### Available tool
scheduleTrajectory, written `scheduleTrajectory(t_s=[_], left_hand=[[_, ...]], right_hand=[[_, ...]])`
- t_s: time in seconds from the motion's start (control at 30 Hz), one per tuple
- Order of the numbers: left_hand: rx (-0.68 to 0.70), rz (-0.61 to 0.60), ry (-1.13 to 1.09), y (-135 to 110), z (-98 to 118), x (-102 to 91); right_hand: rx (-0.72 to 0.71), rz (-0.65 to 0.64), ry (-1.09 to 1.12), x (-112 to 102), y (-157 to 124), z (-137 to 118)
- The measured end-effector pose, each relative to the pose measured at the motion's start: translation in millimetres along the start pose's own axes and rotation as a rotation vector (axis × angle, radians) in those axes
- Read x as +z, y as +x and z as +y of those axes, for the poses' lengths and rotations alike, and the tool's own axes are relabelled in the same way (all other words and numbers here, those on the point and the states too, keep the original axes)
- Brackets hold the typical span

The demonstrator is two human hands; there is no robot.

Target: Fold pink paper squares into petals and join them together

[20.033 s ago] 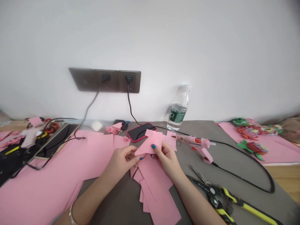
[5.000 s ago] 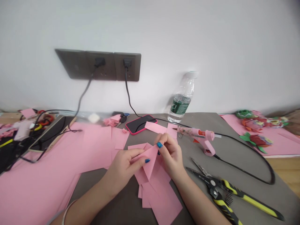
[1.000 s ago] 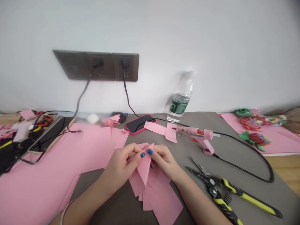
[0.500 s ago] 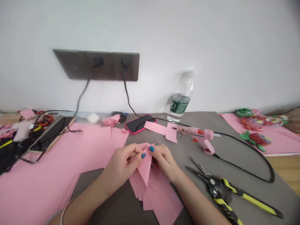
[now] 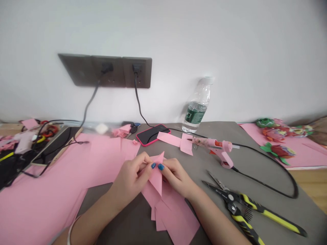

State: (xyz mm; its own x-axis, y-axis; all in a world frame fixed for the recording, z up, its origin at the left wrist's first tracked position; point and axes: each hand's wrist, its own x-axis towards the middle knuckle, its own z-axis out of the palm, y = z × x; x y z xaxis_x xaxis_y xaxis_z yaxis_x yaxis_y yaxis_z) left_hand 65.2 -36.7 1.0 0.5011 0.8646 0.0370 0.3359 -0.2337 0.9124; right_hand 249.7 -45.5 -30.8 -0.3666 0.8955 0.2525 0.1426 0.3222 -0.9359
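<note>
Pink paper held in a fold

Left hand and right hand pinch the paper above loose sheets on the grey table, thumbs close together; the other fingers are partly hidden. Scissors lose one handle at the bottom edge. Near the wall, a white object is too blurred to name.
</note>
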Motion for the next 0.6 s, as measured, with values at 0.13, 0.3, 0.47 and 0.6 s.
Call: scheduleTrajectory(t_s=[0.13,0.3,0.47,0.6], left_hand=[[0.062,-0.039,0.072,-1.2,0.9,1.6],[0.066,-0.009,0.053,-0.1,-1.5,0.3],[0.065,-0.008,0.023,-0.1,-2.6,-0.3],[0.013,-0.046,-0.055,-0.2,-1.2,-0.3]], right_hand=[[0.011,0.033,0.04,-0.4,0.3,-1.7],[0.075,-0.057,0.104,-0.8,0.1,-1.8],[0.046,-0.069,0.153,-0.9,-0.3,-1.2],[0.036,-0.053,0.169,-1.3,-0.4,-0.4]])
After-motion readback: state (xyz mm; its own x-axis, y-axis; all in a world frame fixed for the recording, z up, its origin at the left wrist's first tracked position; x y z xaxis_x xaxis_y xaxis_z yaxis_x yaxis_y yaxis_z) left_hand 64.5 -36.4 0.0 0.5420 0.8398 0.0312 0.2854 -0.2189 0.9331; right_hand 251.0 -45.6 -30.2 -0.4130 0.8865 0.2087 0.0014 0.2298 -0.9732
